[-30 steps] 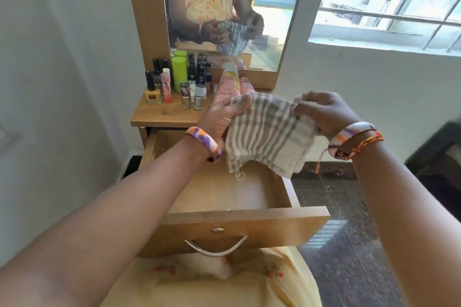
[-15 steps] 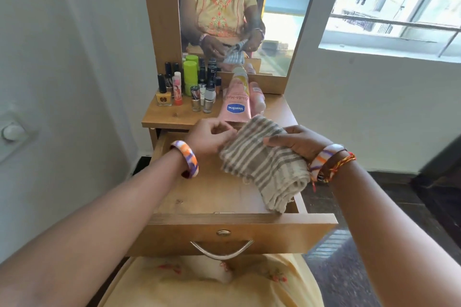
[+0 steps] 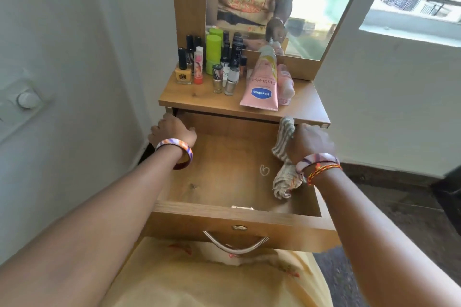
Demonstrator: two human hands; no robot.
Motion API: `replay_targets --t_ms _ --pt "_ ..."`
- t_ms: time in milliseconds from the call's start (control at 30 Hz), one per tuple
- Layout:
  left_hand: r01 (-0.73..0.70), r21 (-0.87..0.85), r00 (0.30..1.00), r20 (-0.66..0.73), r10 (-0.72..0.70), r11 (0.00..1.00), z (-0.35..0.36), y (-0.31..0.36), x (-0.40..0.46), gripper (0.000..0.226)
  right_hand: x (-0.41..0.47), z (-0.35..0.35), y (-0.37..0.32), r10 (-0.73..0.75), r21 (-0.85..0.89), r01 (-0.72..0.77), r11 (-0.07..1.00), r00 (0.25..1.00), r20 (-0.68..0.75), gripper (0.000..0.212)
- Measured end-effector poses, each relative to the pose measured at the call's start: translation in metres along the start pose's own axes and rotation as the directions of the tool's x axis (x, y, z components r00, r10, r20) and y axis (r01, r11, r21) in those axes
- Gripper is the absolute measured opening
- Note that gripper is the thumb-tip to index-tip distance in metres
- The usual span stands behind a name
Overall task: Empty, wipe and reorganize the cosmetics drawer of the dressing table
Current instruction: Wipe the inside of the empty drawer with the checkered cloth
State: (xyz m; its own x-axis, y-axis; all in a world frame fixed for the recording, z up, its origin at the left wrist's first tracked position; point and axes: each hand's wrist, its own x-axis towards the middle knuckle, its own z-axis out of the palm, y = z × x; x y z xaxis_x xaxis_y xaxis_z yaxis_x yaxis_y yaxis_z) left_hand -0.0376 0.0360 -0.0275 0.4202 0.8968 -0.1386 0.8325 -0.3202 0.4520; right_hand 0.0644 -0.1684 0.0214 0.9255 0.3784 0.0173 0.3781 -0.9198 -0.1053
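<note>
The wooden drawer (image 3: pixel 224 215) of the dressing table is pulled out and holds only a small loop of thread (image 3: pixel 264 170) on its floor. My right hand (image 3: pixel 308 142) grips a striped grey-and-white cloth (image 3: pixel 283 157) at the drawer's back right corner, with the cloth hanging down inside. My left hand (image 3: pixel 172 129) holds the top of the drawer's left wall at the back. On the tabletop (image 3: pixel 199 99) stand several nail polish bottles (image 3: pixel 183 67), a green tube (image 3: pixel 213 53) and a pink Vaseline tube (image 3: pixel 262 82) lying flat.
A mirror (image 3: pixel 274 2) rises behind the tabletop. A white wall with a switch plate (image 3: pixel 26 99) is on the left, a window (image 3: pixel 419 0) at the upper right. Dark floor (image 3: pixel 399 219) lies to the right of the drawer. A metal handle (image 3: pixel 235 244) is on the drawer front.
Both hands were up holding the cloth between them. Now the left has let go and taken the drawer's left wall; the right has carried the cloth down into the drawer's back right corner.
</note>
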Motion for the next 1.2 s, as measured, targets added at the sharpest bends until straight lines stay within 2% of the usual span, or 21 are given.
replay_targets --t_ms 33,67,167,233,300,400,433,500,600,667,733,800,900,967,1067,1133,1200 --pt "0.011 -0.026 0.999 0.035 -0.010 1.000 0.001 0.000 0.002 0.056 0.001 0.008 -0.006 -0.063 -0.078 0.066 0.995 0.997 0.037 0.027" --pt "0.010 -0.052 0.998 0.063 -0.006 0.999 0.002 0.000 0.003 0.052 0.000 0.017 -0.010 -0.124 -0.110 0.140 0.984 0.982 0.140 0.030" --pt "-0.007 -0.087 0.997 0.076 0.013 0.996 0.005 -0.002 0.004 0.046 -0.001 0.044 -0.028 -0.237 -0.127 0.341 0.931 0.833 0.499 0.036" --pt "-0.003 -0.089 0.998 0.062 0.008 0.996 0.008 -0.003 0.005 0.047 -0.007 0.054 -0.050 -0.319 -0.137 0.463 0.876 0.768 0.555 0.033" --pt "-0.004 -0.061 0.999 0.048 0.007 0.998 0.010 -0.006 0.004 0.048 -0.017 0.064 -0.079 -0.431 -0.053 0.556 0.830 0.698 0.572 0.040" --pt "-0.020 -0.024 0.999 0.039 0.021 1.000 0.011 -0.009 0.001 0.047 -0.039 0.073 -0.113 -0.526 0.085 0.670 0.737 0.490 0.696 0.059" --pt "-0.026 -0.024 0.999 0.035 0.027 0.999 0.011 -0.010 0.000 0.046 -0.041 0.074 -0.115 -0.516 0.091 0.682 0.726 0.451 0.728 0.060" --pt "-0.034 -0.033 0.999 0.032 0.036 0.999 0.010 -0.010 -0.003 0.044 -0.035 0.069 -0.101 -0.465 0.073 0.634 0.770 0.479 0.744 0.059" --pt "-0.026 -0.055 0.999 0.041 0.028 0.998 0.008 -0.012 -0.006 0.042 -0.007 0.067 -0.056 -0.250 -0.051 0.423 0.905 0.623 0.741 0.067" --pt "-0.024 -0.060 0.999 0.035 0.026 0.998 0.008 -0.013 -0.007 0.041 0.002 0.068 -0.032 -0.093 -0.184 0.315 0.931 0.693 0.715 0.074" --pt "-0.023 -0.059 0.999 0.030 0.025 0.998 0.008 -0.013 -0.008 0.040 -0.001 0.070 -0.025 -0.036 -0.218 0.261 0.940 0.714 0.699 0.077" --pt "-0.019 -0.061 0.999 0.029 0.021 0.998 0.008 -0.013 -0.009 0.039 -0.008 0.072 -0.033 -0.063 -0.165 0.270 0.948 0.672 0.738 0.074" --pt "-0.014 -0.069 0.999 0.033 0.016 0.998 0.007 -0.012 -0.011 0.040 -0.028 0.072 -0.061 -0.288 0.016 0.452 0.892 0.541 0.790 0.056" --pt "-0.013 -0.063 0.999 0.032 0.015 0.998 0.007 -0.011 -0.012 0.040 -0.034 0.074 -0.081 -0.367 0.060 0.526 0.849 0.504 0.782 0.048" --pt "-0.019 -0.065 0.999 0.028 0.021 0.998 0.007 -0.011 -0.013 0.041 -0.032 0.088 -0.106 -0.417 0.085 0.520 0.850 0.566 0.711 0.052" --pt "-0.025 -0.071 0.999 0.027 0.027 0.997 0.007 -0.012 -0.014 0.041 -0.023 0.095 -0.113 -0.379 0.122 0.405 0.906 0.650 0.659 0.057" --pt "-0.028 -0.075 0.999 0.026 0.030 0.997 0.007 -0.013 -0.014 0.041 -0.010 0.095 -0.112 -0.350 0.067 0.395 0.916 0.709 0.612 0.060"
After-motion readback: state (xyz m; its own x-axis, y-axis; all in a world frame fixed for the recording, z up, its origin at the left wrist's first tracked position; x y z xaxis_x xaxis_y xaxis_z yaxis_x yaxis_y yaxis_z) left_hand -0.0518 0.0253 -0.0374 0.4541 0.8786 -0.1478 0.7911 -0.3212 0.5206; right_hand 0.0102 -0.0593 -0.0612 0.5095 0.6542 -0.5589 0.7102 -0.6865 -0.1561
